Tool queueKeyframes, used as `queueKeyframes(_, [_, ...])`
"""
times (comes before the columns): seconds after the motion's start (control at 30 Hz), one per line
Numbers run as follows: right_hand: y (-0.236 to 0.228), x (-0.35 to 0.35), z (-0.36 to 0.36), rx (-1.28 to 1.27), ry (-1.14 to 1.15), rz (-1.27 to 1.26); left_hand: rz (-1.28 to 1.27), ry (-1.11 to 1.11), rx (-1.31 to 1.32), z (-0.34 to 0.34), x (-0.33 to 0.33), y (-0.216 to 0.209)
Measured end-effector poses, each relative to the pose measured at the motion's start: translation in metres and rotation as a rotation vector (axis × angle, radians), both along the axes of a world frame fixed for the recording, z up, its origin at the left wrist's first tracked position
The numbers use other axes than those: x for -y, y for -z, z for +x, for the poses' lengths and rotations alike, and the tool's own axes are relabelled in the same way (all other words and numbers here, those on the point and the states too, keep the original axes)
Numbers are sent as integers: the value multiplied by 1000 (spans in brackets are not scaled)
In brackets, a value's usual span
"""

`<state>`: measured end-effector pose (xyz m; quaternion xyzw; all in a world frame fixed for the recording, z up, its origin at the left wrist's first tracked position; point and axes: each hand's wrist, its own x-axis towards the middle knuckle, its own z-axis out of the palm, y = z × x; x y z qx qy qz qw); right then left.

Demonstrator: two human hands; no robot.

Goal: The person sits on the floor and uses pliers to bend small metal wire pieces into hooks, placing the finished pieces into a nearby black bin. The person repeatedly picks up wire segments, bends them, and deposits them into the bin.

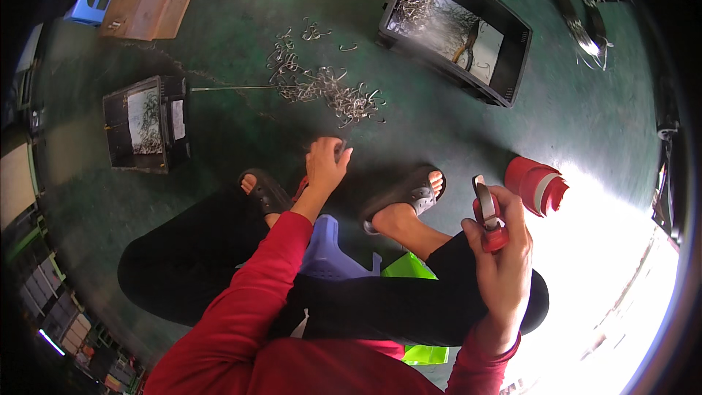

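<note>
Careful handling suits this, I'd say: firm hold on the red-handled tool, skin clear of its metal end. My right hand is closed round it, raised over the knee. Well apart, my left hand curls on a dark object, mostly hidden. Metal hooks lie heaped on the floor beyond.

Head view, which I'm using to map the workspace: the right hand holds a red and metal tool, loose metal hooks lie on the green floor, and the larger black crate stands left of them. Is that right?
Not quite: the head view shows the larger black crate to the right of the loose metal hooks. The rest holds.
</note>
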<state>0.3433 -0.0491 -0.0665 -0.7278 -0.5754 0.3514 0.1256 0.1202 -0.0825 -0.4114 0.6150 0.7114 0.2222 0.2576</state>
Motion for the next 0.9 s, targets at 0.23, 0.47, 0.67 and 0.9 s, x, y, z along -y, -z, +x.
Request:
queueKeyframes(0.23, [1, 4, 5, -4, 20, 18, 296, 313, -129, 32, -60, 10])
queueKeyframes(0.47, [1, 4, 9, 6, 5, 33, 241, 495, -375, 53, -89, 24])
queueKeyframes(0.67, [4, 1, 11, -41, 32, 32, 284, 317, 59, 55, -98, -10])
queueKeyframes(0.9, [-14, 9, -2, -43, -19, 117, 270, 361, -169, 48, -89, -9])
